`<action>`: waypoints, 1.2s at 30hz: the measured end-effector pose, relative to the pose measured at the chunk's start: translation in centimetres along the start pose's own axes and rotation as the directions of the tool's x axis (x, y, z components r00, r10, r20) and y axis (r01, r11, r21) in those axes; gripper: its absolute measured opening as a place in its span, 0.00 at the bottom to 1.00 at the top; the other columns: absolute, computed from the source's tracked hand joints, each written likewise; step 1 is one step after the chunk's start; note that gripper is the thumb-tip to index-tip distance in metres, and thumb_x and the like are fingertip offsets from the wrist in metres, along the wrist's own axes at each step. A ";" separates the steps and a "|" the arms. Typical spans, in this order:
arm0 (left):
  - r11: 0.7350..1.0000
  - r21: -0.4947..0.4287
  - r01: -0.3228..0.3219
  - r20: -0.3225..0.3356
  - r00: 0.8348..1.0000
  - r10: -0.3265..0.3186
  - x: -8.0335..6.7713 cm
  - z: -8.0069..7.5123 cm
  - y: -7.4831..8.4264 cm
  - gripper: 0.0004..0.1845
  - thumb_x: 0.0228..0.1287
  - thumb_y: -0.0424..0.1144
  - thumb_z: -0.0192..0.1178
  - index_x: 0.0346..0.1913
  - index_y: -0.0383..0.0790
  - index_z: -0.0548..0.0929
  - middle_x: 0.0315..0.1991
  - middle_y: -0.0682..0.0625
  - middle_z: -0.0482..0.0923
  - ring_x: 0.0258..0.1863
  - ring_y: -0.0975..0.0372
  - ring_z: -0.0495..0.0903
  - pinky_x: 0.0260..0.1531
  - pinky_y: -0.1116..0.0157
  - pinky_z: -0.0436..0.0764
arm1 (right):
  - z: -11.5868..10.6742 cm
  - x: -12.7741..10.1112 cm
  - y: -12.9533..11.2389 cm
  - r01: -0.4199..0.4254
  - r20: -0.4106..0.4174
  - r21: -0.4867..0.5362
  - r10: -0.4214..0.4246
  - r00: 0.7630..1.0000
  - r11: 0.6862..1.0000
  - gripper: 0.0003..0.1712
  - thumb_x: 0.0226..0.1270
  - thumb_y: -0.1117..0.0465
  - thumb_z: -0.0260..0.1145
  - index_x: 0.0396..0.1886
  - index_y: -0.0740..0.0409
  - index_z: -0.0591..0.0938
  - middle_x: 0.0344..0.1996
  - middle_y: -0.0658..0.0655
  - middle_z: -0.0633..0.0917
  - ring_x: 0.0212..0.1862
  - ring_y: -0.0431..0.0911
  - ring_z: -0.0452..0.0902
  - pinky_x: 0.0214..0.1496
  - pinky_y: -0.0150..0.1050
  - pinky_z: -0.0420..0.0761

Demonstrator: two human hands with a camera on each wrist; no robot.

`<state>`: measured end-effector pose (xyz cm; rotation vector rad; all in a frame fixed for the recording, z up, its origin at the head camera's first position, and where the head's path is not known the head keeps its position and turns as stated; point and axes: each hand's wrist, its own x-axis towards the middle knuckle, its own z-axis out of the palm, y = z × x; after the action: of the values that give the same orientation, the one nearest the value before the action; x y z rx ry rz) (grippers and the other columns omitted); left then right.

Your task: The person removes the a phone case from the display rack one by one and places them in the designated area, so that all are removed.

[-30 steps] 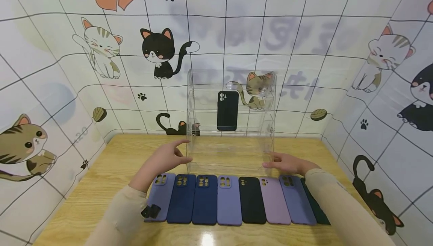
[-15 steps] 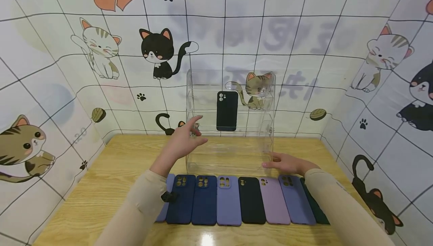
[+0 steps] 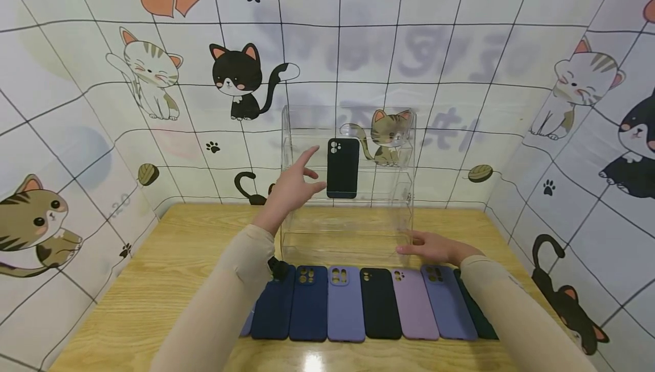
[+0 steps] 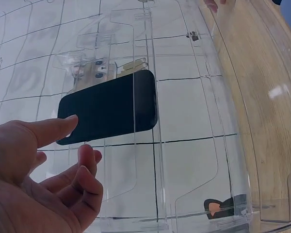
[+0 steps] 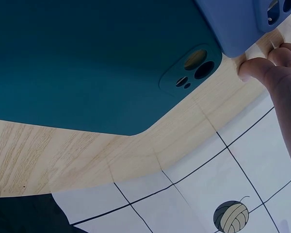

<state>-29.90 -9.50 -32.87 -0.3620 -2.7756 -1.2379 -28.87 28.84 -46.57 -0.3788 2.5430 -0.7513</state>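
Observation:
A clear tiered display stand [image 3: 348, 225] stands at the back of the table, with a black phone case [image 3: 343, 167] upright on an upper tier. Just left of that case is my left hand [image 3: 293, 187], empty, its index finger pointing up and its thumb apart. In the left wrist view a fingertip overlaps the case's camera end [image 4: 65, 104]. My right hand [image 3: 432, 247] holds the stand's lower right corner, thumb over the front. Before the stand lies a row of phone cases, among them dark blue [image 3: 309, 309], lavender [image 3: 346, 309], black [image 3: 381, 309] and lilac [image 3: 415, 309].
At the row's right end, a periwinkle case [image 3: 450, 309] lies beside a dark green case [image 5: 87, 63], partly under my right sleeve in the head view. My left sleeve covers much of the leftmost case [image 3: 247, 326]. A cat-print sheet [image 3: 204, 178] surrounds the wooden table [image 3: 199, 230].
My left hand has left the stand's lower left side and moved up and right to beside the upright black phone case. My right hand stays at the stand's lower right corner.

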 end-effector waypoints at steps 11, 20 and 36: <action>0.998 0.066 0.010 0.011 1.000 -0.011 2.8 0.4 0.9 0.52 0.72 0.41 0.70 0.87 0.67 0.48 0.55 0.43 0.88 0.33 0.54 0.88 0.30 0.62 0.79 | -0.1 0.0 0.0 -0.004 0.001 -0.004 0.004 1.000 1.000 0.58 0.72 0.25 0.61 0.89 0.49 0.53 0.81 0.75 0.64 0.81 0.72 0.62 0.75 0.72 0.71; 0.987 0.159 0.015 0.045 0.999 -0.022 3.9 1.1 1.2 0.54 0.73 0.41 0.69 0.87 0.70 0.43 0.41 0.46 0.92 0.29 0.51 0.90 0.23 0.63 0.76 | -0.1 0.0 0.0 -0.008 0.000 0.008 0.008 1.000 1.000 0.58 0.72 0.25 0.61 0.89 0.49 0.53 0.81 0.75 0.63 0.81 0.72 0.61 0.75 0.72 0.71; 0.981 0.194 0.008 0.047 0.999 -0.018 4.4 1.8 1.1 0.56 0.73 0.37 0.69 0.86 0.76 0.41 0.38 0.46 0.92 0.18 0.57 0.86 0.22 0.61 0.76 | 0.0 -0.1 0.1 -0.008 -0.002 0.020 0.008 1.000 1.000 0.58 0.71 0.25 0.62 0.89 0.50 0.54 0.81 0.75 0.63 0.81 0.73 0.61 0.75 0.72 0.71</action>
<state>-33.87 -6.68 -32.56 -0.3628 -2.9113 -0.9612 -28.80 28.99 -46.59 -0.3607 2.5361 -0.7734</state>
